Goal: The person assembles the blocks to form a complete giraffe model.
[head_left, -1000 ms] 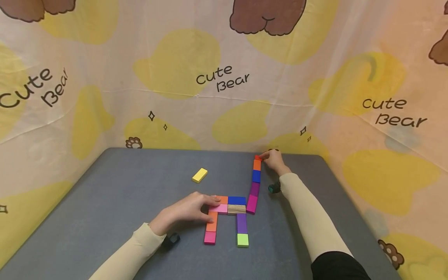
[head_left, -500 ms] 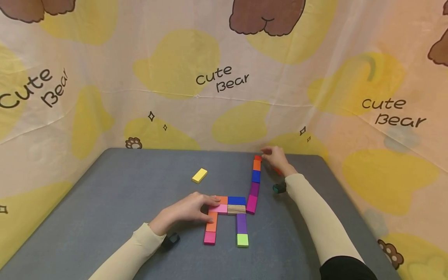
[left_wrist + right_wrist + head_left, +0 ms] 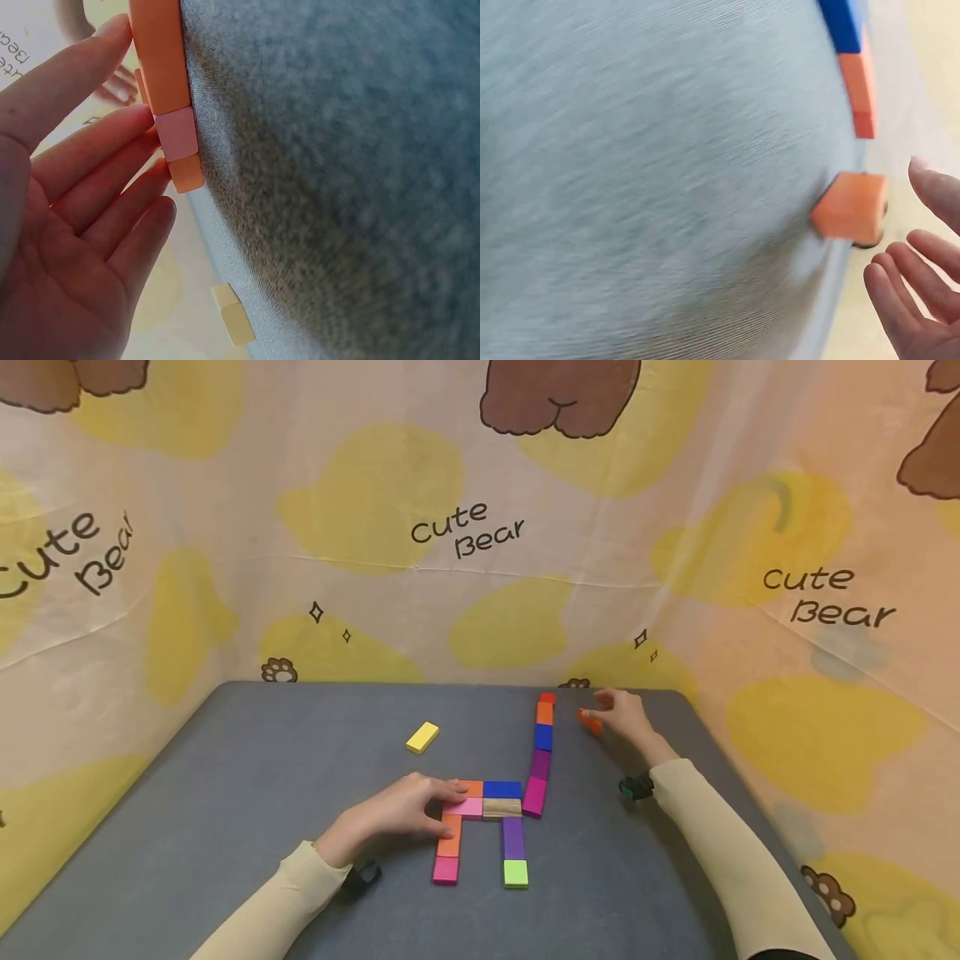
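My left hand (image 3: 396, 810) rests with extended fingers on the left end of a flat block figure, touching a pink block (image 3: 467, 808) and orange blocks, one of them a leg block (image 3: 450, 839). In the left wrist view the fingertips touch the sides of the orange block (image 3: 161, 56) and pink block (image 3: 178, 135). At the back right my right hand (image 3: 628, 717) hovers beside a loose orange block (image 3: 589, 722). In the right wrist view its fingers are spread apart, with a gap to that orange block (image 3: 851, 204).
A column of blocks runs from a magenta block (image 3: 535, 797) back to a red block (image 3: 547, 698). Blue (image 3: 502, 789), wood-grain (image 3: 501, 808), purple (image 3: 513, 838) and lime (image 3: 515, 873) blocks form the rest of the figure. A yellow block (image 3: 422, 737) lies apart on the grey table (image 3: 300, 735).
My right hand has left the red block at the column's top and moved right to the loose orange block, now uncovered. The left hand stays put. The head view has shifted slightly.
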`<action>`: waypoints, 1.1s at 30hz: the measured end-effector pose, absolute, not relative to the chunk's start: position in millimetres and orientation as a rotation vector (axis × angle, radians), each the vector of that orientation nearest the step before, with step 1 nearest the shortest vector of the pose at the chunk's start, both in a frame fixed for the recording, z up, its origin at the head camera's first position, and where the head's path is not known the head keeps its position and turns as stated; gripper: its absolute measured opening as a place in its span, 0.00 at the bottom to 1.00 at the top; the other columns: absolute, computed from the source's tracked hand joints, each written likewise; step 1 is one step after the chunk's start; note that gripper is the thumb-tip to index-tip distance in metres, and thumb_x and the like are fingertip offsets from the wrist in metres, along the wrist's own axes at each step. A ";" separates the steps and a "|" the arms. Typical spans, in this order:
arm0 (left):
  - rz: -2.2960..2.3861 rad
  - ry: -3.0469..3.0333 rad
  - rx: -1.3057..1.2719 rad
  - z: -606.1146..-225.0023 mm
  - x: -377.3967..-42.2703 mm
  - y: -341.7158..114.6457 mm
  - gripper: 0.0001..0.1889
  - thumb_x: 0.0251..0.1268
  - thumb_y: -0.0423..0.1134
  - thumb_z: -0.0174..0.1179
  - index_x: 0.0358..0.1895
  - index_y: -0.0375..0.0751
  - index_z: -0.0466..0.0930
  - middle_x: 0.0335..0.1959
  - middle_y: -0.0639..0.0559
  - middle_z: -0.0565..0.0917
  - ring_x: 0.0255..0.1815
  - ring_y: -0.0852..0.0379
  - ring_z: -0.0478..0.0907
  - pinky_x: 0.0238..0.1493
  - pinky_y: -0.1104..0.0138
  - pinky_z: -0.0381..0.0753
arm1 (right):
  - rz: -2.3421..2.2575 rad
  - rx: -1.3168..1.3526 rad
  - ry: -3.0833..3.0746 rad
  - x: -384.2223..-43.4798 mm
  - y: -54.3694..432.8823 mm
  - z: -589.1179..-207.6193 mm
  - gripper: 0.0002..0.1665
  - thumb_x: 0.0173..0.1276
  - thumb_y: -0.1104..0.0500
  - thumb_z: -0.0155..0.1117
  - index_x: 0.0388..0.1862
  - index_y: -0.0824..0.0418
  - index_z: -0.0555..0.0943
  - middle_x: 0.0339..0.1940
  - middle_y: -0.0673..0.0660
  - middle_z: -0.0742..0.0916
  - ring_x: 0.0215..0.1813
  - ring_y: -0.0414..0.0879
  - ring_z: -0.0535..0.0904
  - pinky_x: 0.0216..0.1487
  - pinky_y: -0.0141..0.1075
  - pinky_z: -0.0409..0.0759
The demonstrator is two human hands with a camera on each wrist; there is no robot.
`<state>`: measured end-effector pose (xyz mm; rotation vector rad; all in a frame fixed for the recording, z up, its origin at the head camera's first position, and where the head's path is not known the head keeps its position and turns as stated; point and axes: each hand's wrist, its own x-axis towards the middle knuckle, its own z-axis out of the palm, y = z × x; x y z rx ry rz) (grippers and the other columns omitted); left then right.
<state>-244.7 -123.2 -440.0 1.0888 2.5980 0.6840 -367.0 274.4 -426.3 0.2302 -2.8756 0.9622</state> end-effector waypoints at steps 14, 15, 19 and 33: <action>0.684 2.609 1.082 -439.9 -243.6 -124.6 0.29 0.52 0.50 0.69 0.60 0.48 0.78 0.61 0.57 0.77 0.68 0.57 0.69 0.64 0.55 0.70 | 1.022 -0.002 -2.874 -353.7 274.9 -450.4 0.32 0.59 0.51 0.70 0.56 0.71 0.76 0.50 0.70 0.84 0.51 0.60 0.80 0.54 0.51 0.78; 0.686 2.608 1.082 -439.9 -243.7 -124.5 0.29 0.52 0.50 0.69 0.60 0.48 0.78 0.61 0.57 0.77 0.68 0.57 0.69 0.64 0.55 0.70 | 1.032 -0.015 -2.865 -353.1 273.9 -450.3 0.32 0.58 0.51 0.71 0.55 0.72 0.76 0.49 0.70 0.84 0.50 0.60 0.80 0.53 0.50 0.78; 0.689 2.605 1.079 -439.6 -243.8 -124.7 0.29 0.52 0.50 0.69 0.60 0.48 0.78 0.62 0.57 0.77 0.68 0.57 0.69 0.64 0.55 0.70 | 1.022 -0.021 -2.833 -350.5 269.5 -448.3 0.31 0.56 0.51 0.72 0.51 0.74 0.78 0.45 0.69 0.85 0.45 0.59 0.81 0.47 0.47 0.81; 0.690 2.598 1.086 -438.0 -243.1 -123.2 0.29 0.53 0.50 0.69 0.60 0.47 0.78 0.62 0.56 0.77 0.68 0.57 0.69 0.64 0.55 0.71 | 0.932 -0.081 -2.781 -357.6 273.0 -454.7 0.23 0.59 0.58 0.70 0.50 0.70 0.81 0.45 0.69 0.86 0.46 0.61 0.81 0.46 0.50 0.80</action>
